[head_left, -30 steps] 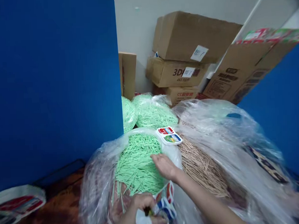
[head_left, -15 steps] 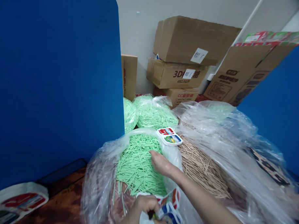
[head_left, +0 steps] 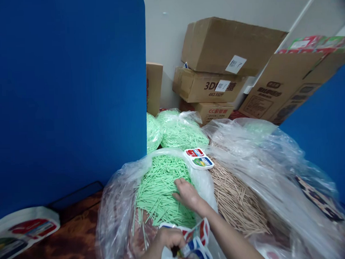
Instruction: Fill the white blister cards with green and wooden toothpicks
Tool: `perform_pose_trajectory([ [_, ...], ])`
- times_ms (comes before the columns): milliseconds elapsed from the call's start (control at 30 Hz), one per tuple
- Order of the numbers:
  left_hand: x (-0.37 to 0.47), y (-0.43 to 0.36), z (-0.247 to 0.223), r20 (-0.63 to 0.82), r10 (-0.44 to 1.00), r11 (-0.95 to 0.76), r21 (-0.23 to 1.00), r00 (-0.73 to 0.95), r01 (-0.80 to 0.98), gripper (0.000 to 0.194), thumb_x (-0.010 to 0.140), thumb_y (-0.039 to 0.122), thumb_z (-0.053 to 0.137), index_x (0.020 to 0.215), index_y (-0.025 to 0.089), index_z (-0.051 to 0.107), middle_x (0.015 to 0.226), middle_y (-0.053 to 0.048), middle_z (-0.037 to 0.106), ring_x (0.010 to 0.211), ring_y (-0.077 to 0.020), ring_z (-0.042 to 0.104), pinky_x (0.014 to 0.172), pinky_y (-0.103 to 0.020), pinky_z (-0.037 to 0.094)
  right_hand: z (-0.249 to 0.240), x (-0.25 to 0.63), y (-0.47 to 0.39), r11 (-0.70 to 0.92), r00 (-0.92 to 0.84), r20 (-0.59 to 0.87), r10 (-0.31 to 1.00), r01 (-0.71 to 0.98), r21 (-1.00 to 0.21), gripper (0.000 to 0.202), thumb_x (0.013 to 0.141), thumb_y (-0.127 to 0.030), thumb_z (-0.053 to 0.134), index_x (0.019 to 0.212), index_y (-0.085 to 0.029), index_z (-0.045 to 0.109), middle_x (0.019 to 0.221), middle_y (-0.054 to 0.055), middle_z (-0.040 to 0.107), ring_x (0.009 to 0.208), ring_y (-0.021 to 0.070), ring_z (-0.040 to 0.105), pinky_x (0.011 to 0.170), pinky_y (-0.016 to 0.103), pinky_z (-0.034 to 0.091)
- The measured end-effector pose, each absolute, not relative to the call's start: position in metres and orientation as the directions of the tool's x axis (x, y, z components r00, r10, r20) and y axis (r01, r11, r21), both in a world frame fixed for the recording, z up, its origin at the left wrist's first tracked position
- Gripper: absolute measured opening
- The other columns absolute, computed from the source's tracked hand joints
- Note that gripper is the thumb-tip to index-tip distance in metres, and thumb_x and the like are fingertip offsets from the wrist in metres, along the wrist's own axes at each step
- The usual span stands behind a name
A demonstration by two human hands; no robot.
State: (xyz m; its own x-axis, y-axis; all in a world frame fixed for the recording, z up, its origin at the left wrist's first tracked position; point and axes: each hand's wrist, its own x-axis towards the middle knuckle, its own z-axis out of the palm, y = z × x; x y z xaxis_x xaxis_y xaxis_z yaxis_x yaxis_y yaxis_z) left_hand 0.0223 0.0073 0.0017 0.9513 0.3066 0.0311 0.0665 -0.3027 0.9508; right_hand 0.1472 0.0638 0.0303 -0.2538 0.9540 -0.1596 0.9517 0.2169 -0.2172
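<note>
My right hand [head_left: 188,194] is over a heap of thin light green sticks [head_left: 160,183] in an open clear plastic bag [head_left: 115,199]. Its thumb and fingers are apart, and I see nothing between them. Close to the bottom edge, my left hand [head_left: 172,241] is closed around several printed cards [head_left: 196,244] with red, white and blue patches. A white printed card [head_left: 198,158] with red and green pictures lies on the bag's far right rim. The lower part of my left hand's grip is partly cut off.
Brown sticks [head_left: 237,195] lie in a plastic bag [head_left: 261,156] on the right. Tied bags of green sticks [head_left: 184,133] stand behind. Blue panels [head_left: 69,91] flank both sides. Cardboard boxes [head_left: 231,44] are stacked against the wall. More printed cards [head_left: 26,233] lie at left.
My right hand has drawn slightly back toward me, its pinched fingertips now spread apart. My left hand still grips the printed cards. The whole view has shifted a little.
</note>
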Motion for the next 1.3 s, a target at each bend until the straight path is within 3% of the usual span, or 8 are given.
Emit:
perform_pose_trajectory([
  [233,0.029,0.011,-0.033,-0.082,0.216,-0.324,0.934,0.973,0.151,0.024,0.073,0.016,0.074,0.051,0.013,0.064,0.032,0.011,0.028,0.040,-0.0076,0.032,0.049,-0.020,0.035,0.033,0.159,0.055,0.240,-0.268,-0.111,0.957,0.946,-0.216,0.036,0.076,-0.036,0.070,0.102,-0.015,0.057,0.108,0.016,0.054,0.103,0.0302,0.051,0.088,0.039,0.043],
  [467,0.026,0.012,-0.035,-0.101,0.215,-0.329,0.929,0.971,0.169,0.031,0.079,0.031,0.070,0.055,0.013,0.064,0.036,0.009,0.034,0.042,-0.0084,0.036,0.049,-0.019,0.034,0.026,0.167,0.047,0.256,-0.265,-0.021,0.964,0.947,-0.192,0.048,0.074,-0.042,0.070,0.111,-0.015,0.057,0.111,0.015,0.052,0.103,0.0306,0.049,0.089,0.040,0.043],
  [700,0.035,0.011,-0.028,-0.093,0.197,-0.318,0.936,0.976,0.153,0.034,0.079,0.038,0.068,0.054,0.015,0.064,0.033,0.009,0.034,0.040,-0.0085,0.037,0.047,-0.019,0.035,0.023,0.164,0.050,0.240,-0.249,-0.095,0.964,0.966,-0.099,0.021,0.084,-0.032,0.061,0.097,-0.016,0.061,0.105,0.015,0.056,0.101,0.0309,0.051,0.084,0.041,0.044],
  [800,0.039,0.012,-0.031,-0.109,0.179,-0.322,0.933,0.978,0.162,0.040,0.076,0.037,0.072,0.046,0.016,0.057,0.029,0.010,0.033,0.036,-0.0072,0.034,0.043,-0.018,0.031,0.025,0.163,0.051,0.247,-0.256,-0.088,0.963,0.963,-0.107,0.021,0.085,-0.029,0.060,0.102,-0.017,0.060,0.107,0.015,0.057,0.103,0.0313,0.052,0.085,0.042,0.043],
  [933,0.042,0.014,-0.037,-0.144,0.146,-0.331,0.925,0.979,0.185,0.055,0.067,0.040,0.078,0.034,0.016,0.041,0.024,0.011,0.029,0.030,-0.0056,0.030,0.037,-0.018,0.024,0.030,0.169,0.051,0.279,-0.292,-0.071,0.954,0.948,-0.152,0.041,0.084,-0.034,0.061,0.121,-0.018,0.051,0.110,0.012,0.058,0.103,0.0271,0.054,0.087,0.037,0.043],
  [1067,0.040,0.014,-0.043,-0.150,0.142,-0.333,0.924,0.979,0.189,0.057,0.065,0.040,0.080,0.032,0.016,0.039,0.023,0.010,0.030,0.028,-0.0054,0.029,0.036,-0.019,0.023,0.032,0.173,0.050,0.199,-0.212,-0.061,0.975,0.965,-0.169,0.049,0.078,-0.045,0.066,0.110,-0.010,0.055,0.106,0.017,0.057,0.101,0.0297,0.053,0.087,0.038,0.043],
  [1200,0.037,0.011,-0.046,-0.116,0.169,-0.319,0.933,0.979,0.165,0.054,0.071,0.041,0.075,0.034,0.016,0.044,0.026,0.010,0.029,0.032,-0.0060,0.030,0.040,-0.019,0.025,0.032,0.174,0.048,0.162,-0.179,-0.103,0.978,0.974,-0.160,0.033,0.080,-0.039,0.065,0.098,-0.013,0.058,0.100,0.015,0.059,0.097,0.0290,0.054,0.086,0.038,0.043],
  [1300,0.036,0.009,-0.046,-0.078,0.193,-0.304,0.943,0.978,0.135,0.046,0.076,0.042,0.070,0.042,0.016,0.054,0.030,0.009,0.031,0.037,-0.0074,0.033,0.045,-0.019,0.030,0.033,0.178,0.047,0.202,-0.220,-0.082,0.972,0.962,-0.182,0.040,0.079,-0.043,0.066,0.104,-0.015,0.056,0.103,0.014,0.058,0.098,0.0282,0.053,0.086,0.037,0.043],
])
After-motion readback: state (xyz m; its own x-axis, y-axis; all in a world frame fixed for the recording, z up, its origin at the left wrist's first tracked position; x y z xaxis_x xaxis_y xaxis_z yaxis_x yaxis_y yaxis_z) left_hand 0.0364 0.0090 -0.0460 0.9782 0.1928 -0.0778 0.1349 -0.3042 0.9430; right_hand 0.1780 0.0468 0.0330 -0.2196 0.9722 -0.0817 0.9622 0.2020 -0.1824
